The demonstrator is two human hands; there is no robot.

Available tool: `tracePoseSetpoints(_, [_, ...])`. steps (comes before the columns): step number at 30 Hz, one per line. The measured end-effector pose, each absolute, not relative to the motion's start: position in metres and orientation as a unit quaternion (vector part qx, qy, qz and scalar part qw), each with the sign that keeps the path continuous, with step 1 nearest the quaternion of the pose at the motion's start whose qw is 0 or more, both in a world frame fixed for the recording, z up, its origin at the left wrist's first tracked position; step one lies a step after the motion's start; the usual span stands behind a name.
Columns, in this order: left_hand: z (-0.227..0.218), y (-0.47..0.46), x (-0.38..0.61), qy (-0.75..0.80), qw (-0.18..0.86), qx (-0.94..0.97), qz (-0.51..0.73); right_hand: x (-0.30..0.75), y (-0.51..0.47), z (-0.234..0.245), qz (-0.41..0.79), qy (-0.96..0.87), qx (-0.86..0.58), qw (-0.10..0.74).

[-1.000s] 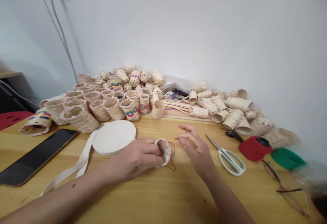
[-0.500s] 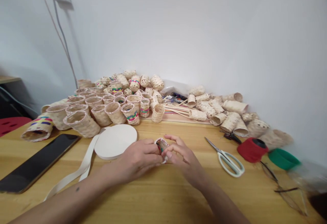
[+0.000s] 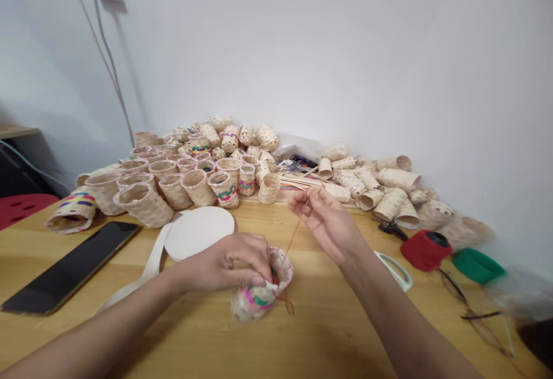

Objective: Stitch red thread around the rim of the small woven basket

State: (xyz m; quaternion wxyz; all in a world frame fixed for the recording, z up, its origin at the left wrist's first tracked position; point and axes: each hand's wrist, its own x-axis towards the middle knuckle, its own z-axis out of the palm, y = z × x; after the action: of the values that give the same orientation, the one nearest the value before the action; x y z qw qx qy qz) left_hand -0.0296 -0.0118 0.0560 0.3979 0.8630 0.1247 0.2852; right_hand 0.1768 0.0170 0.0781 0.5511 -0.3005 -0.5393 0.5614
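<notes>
My left hand (image 3: pixel 235 261) pinches the rim of a small woven basket (image 3: pixel 254 304) with pink and green bands. The basket is tilted on its side, its stitched mouth facing right and up. From that rim a red thread (image 3: pixel 295 232) runs taut up to my right hand (image 3: pixel 322 218), whose fingers are closed on its upper end; whether a needle is there is too small to tell. A loose loop of the thread hangs below the rim. Beside my left hand lies a roll of white ribbon (image 3: pixel 201 232).
Finished-rim baskets (image 3: pixel 144 206) stand crowded at the back left, and rimless woven tubes (image 3: pixel 389 203) are heaped at the back right. A phone (image 3: pixel 71 266) lies left. Scissors (image 3: pixel 400 275), a red thread spool (image 3: pixel 425 250), a green ring (image 3: pixel 478 265) and eyeglasses (image 3: pixel 481 315) lie right.
My right hand has left the basket's mouth and moved up and right, drawing the red thread out. My left hand has turned the basket so its banded side shows.
</notes>
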Motion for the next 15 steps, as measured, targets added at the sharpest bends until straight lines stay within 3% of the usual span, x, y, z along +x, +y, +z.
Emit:
tracePoseSetpoints(3, [0.045, -0.001, -0.039, 0.143, 0.501, 0.796, 0.308, 0.169, 0.014, 0.085, 0.67, -0.502, -0.26, 0.481])
tracePoseSetpoints(6, [0.031, 0.008, -0.045, 0.145, 0.596, 0.735, 0.29, 0.176, 0.016, 0.077, 0.697, -0.521, -0.26, 0.419])
tracePoseSetpoints(8, [0.024, 0.011, -0.045, 0.136, 0.637, 0.714, 0.258, 0.199, 0.028, 0.071, 0.647, -0.533, -0.309, 0.449])
tracePoseSetpoints(11, [0.017, 0.012, -0.042, 0.125, 0.675, 0.685, 0.245, 0.249, 0.056, 0.063, 0.476, -0.482, -0.408, 0.612])
tracePoseSetpoints(15, [0.011, 0.015, -0.039, 0.142, 0.698, 0.643, 0.281, 0.271, 0.071, 0.053, 0.418, -0.449, -0.447, 0.651])
